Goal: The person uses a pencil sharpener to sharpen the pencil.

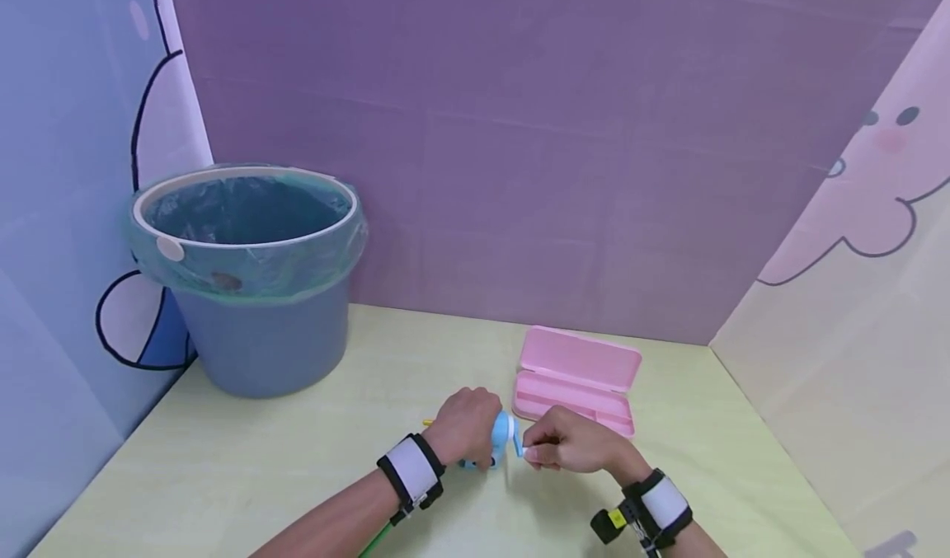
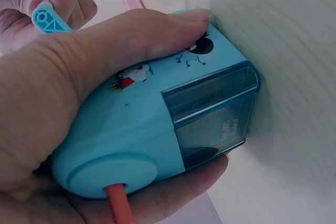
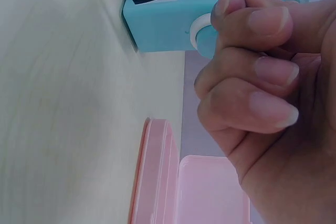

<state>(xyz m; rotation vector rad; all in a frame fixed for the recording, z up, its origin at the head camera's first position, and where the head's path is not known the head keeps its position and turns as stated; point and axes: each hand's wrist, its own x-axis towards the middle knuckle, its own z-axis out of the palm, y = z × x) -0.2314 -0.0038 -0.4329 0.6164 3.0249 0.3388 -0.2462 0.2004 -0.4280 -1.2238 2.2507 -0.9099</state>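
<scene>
A light-blue crank pencil sharpener with a clear shavings drawer stands on the table. My left hand grips its body, thumb on one side and fingers on the other. An orange-red pencil sticks out of the sharpener's front hole; its far end is out of view. Thumb and forefinger of my right hand pinch the knob of the crank handle. In the right wrist view the remaining fingers are curled, and the knob is mostly hidden behind the fingertips.
Behind my right hand lies an opened pink pencil case, its lid tipped back. A blue-grey bin lined with a green plastic bag stands at the back left. A purple backdrop rises along the table's far edge.
</scene>
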